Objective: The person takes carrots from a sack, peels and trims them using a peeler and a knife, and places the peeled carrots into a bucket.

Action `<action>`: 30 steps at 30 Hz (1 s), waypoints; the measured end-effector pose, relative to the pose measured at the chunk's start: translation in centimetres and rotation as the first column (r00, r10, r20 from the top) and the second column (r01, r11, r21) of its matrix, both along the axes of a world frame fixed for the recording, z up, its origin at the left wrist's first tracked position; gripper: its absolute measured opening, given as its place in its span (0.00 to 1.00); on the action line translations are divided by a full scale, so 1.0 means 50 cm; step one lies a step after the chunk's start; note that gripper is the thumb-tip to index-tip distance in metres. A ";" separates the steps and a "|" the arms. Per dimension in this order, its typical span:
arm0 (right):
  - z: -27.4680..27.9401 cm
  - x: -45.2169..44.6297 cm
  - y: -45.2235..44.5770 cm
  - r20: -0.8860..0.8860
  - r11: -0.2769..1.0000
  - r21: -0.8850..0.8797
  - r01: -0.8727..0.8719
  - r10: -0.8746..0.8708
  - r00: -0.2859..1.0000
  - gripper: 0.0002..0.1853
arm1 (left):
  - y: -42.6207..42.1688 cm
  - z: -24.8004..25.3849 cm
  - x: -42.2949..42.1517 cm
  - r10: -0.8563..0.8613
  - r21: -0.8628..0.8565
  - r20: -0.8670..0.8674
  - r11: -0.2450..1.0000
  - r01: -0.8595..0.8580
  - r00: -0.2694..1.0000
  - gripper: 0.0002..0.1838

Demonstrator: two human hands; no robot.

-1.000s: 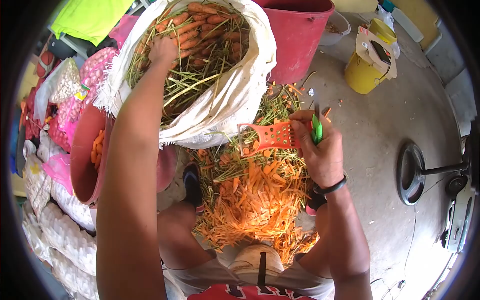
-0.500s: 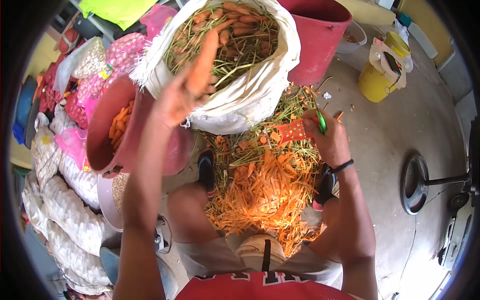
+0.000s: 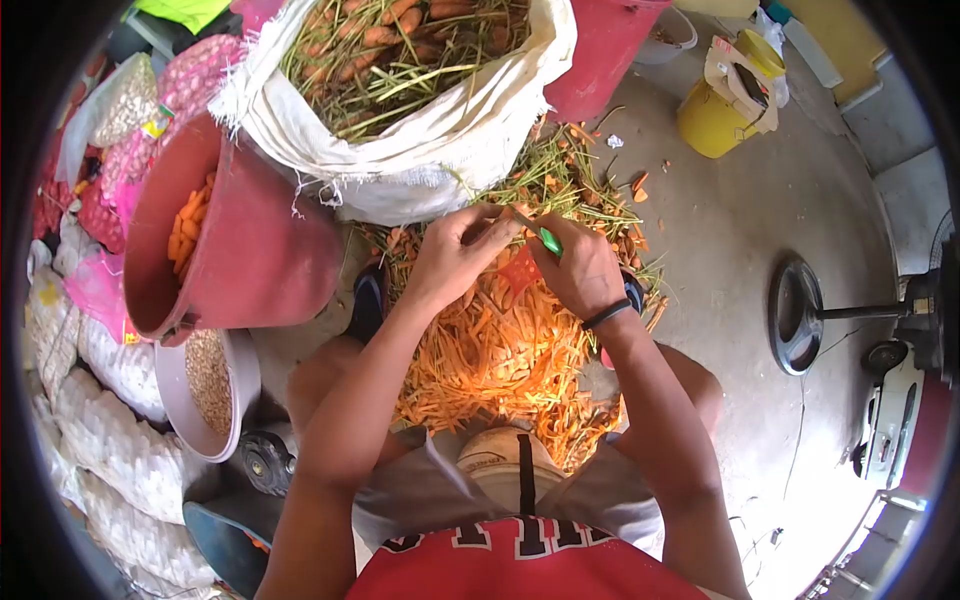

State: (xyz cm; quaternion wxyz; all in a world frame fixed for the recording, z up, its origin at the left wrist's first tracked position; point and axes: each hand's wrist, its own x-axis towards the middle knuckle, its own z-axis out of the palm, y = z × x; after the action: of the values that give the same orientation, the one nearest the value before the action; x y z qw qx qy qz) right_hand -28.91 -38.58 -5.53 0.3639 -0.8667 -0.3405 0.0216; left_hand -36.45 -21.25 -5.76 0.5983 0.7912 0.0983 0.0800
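Over the peel pile, my left hand [image 3: 455, 255] is closed on a carrot [image 3: 517, 214], of which only a small orange bit shows between the hands. My right hand [image 3: 583, 268] grips a peeler with a green part [image 3: 550, 241] and a red body with holes, which hangs below the fingers. The two hands meet at the fingertips, and where the peeler touches the carrot is hidden. Beneath them lies a heap of orange carrot peels [image 3: 490, 355]. Just beyond stands a white woven sack [image 3: 420, 180] of unpeeled carrots [image 3: 380, 38] and green stems.
On the left, a tilted red bucket [image 3: 275, 250] holds peeled carrots [image 3: 187, 225]. A basin [image 3: 237, 375], a black motor-like object [image 3: 268, 462] and stacked white sacks [image 3: 120, 440] are nearby. A yellow bucket [image 3: 710, 118] and a fan's round base [image 3: 795, 312] stand on the right.
My left hand has brought the carrot from over the sack down and right to my right hand. My right hand has shifted left with the peeler. The view has moved slightly.
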 end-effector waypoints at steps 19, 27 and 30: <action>-0.042 0.100 0.008 -0.187 0.983 0.072 -0.167 0.178 0.966 0.32 | 0.056 -0.017 0.031 0.018 -0.646 -0.276 0.737 -0.199 0.961 0.27; -0.012 0.098 0.040 0.164 0.961 0.220 -0.167 0.132 0.978 0.31 | 0.025 -0.022 0.033 -0.084 -0.714 -0.253 0.688 -0.127 0.964 0.24; -0.031 0.161 0.007 0.089 0.970 0.238 0.051 -0.075 0.993 0.31 | 0.026 0.026 0.021 -0.191 -0.658 -0.327 0.749 -0.078 0.925 0.22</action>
State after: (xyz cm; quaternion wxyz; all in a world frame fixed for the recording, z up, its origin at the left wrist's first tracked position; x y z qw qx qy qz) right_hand -20.84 -38.22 -7.08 0.4474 -0.8279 -0.3304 -0.0728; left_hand -35.39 -19.95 -4.45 0.8109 0.5312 0.2080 -0.1306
